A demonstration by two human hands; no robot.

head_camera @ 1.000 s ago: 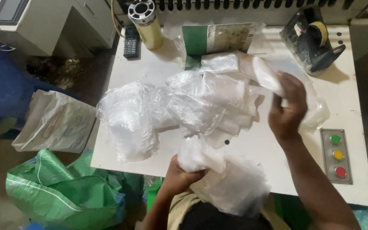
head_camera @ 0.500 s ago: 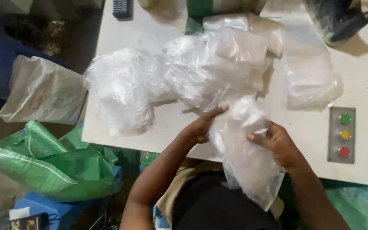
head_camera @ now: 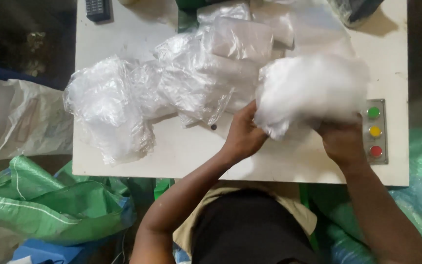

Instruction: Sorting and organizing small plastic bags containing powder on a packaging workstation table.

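Left hand: grasps left edge of the white bag.
Right hand: clenched on its lower right edge.
White bag: centre right, above table.

One head-worn view looks steeply down, close above the white table.

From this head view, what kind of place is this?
Likely a small packing workstation: a white worktable with a green, yellow and red push-button panel, heaped clear plastic bags, and green woven sacks on the floor.
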